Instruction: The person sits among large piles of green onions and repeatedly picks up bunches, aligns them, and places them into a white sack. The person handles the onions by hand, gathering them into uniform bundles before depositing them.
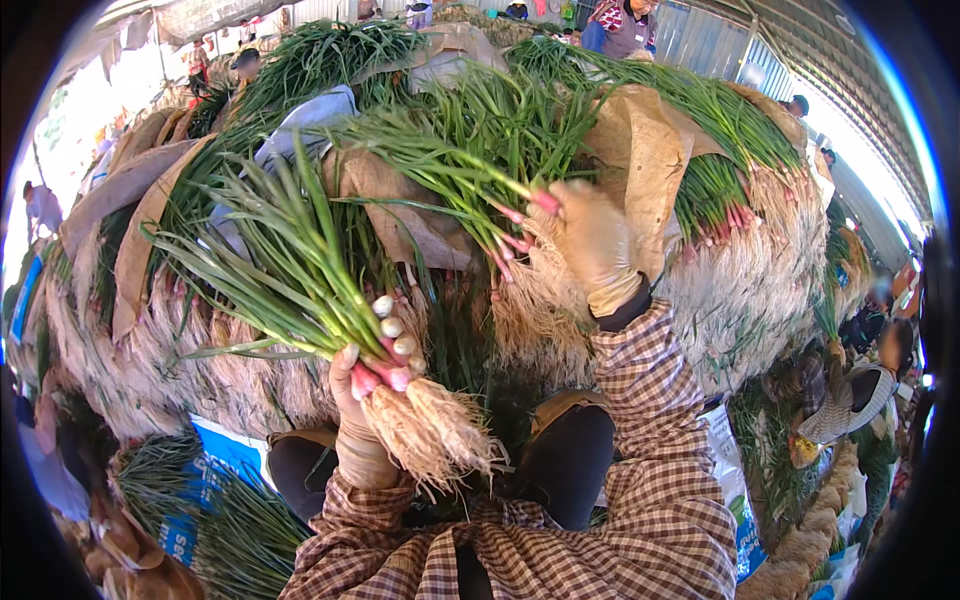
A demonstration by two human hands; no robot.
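My left hand [364, 420], in a thin glove, grips a small bunch of scallions [322, 300] around the pink bulbs. The green leaves fan out up and to the left; long tan roots [431, 431] hang below the fist toward my knees. Farther out and to the right is my gloved right hand [596, 244], blurred, its fingers closed at the pink base of a scallion [546, 201]. Beside and below it, more scallions [510, 247] lie at the front of the heap with their roots dangling. Its fingertips are partly hidden.
A large heap of scallions [510, 112] rises before me, roots outward, with burlap sheets [637, 150] draped over it. Cut greens [247, 540] and a blue-and-white printed sack [225, 450] lie at lower left. A co-worker [847, 397] bends at right; other people stand behind the heap.
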